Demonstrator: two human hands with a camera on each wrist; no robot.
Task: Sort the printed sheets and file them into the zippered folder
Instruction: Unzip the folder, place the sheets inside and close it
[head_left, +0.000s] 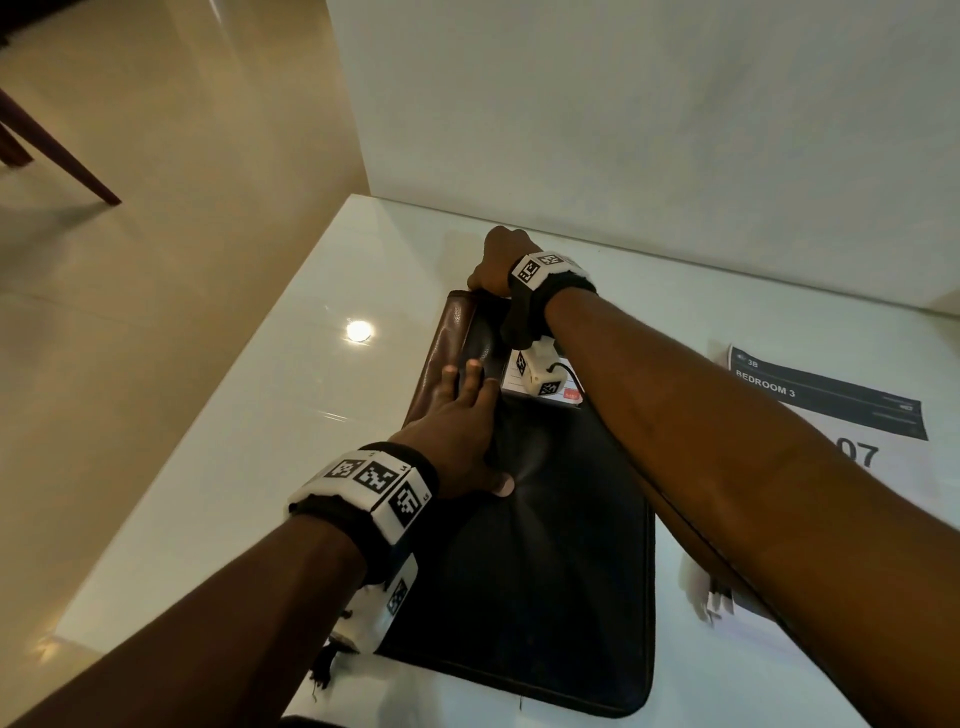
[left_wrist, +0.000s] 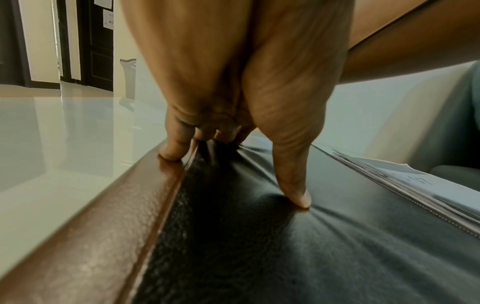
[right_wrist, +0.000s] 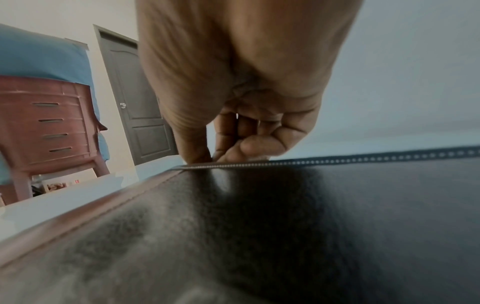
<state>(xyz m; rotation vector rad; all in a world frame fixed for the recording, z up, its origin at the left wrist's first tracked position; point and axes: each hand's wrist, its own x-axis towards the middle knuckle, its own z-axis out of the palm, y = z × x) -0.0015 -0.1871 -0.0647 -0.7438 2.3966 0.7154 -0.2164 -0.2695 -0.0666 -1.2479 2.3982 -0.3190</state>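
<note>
On my feed the zippered folder (head_left: 545, 545) lay flat on the white table (head_left: 218, 467), its black cover up and its brown spine (head_left: 447, 343) along the left edge. The left hand (head_left: 457, 431) rested on the cover near the spine, fingers straight and spread, the thumb (left_wrist: 296, 193) pressing a dimple into the leather and the little finger (left_wrist: 174, 148) touching the brown spine; that grip was flat and held nothing. The right forearm crossed over the folder to its far left corner, where the right hand (head_left: 498, 260) was curled. From the right wrist view the thumb and fingers (right_wrist: 246, 144) were pinched together at the zipper track (right_wrist: 337, 159) on the far edge; I took that grip as closed on the zipper pull, though the pull itself was hidden between the fingertips. A white label (head_left: 519, 384) with a small red mark sat on the cover under the right wrist. To the right of the folder, partly under the right forearm, lay the printed sheets (head_left: 831, 405), the top 1 showing a dark header reading "BEDROOM 3" and the digits 07 below. A brown chair leg (head_left: 62, 156) stood on the floor at the upper left.
</note>
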